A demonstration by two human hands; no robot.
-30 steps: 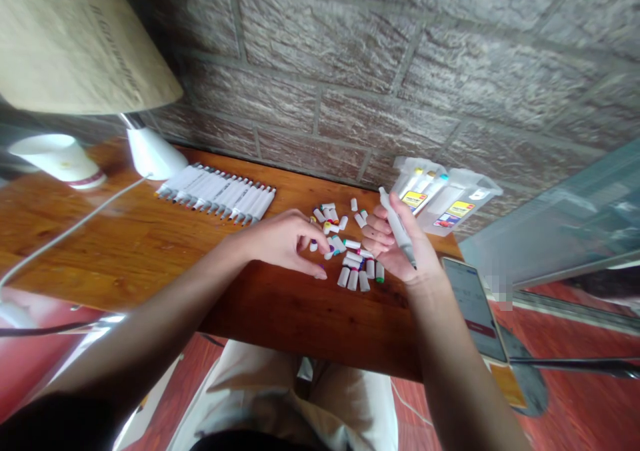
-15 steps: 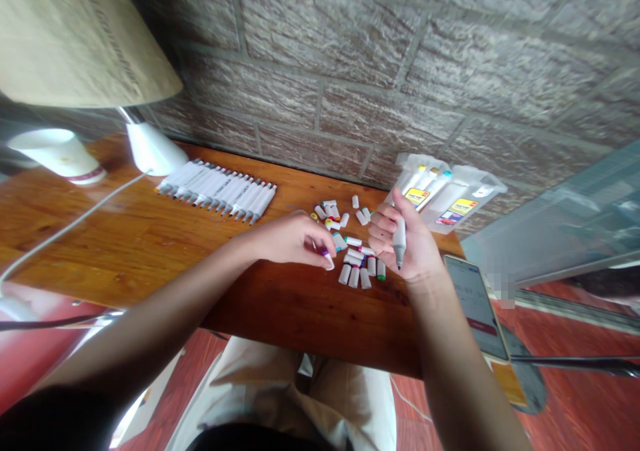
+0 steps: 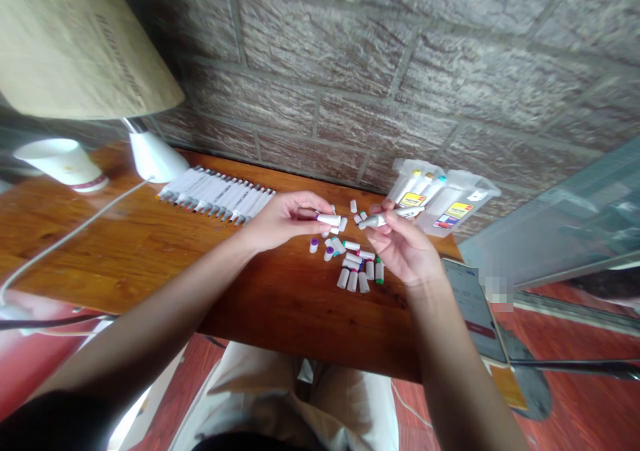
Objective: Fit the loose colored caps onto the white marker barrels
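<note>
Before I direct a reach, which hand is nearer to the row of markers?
Left. The left hand, holding a white cap, is beside the right end of the row of markers; the right hand, holding a marker, is farther right, near the clear boxes.

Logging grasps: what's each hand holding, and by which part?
Left hand: a cap, pinched near its purple end. Right hand: a marker, by the barrel, grey tip end sticking out.
</note>
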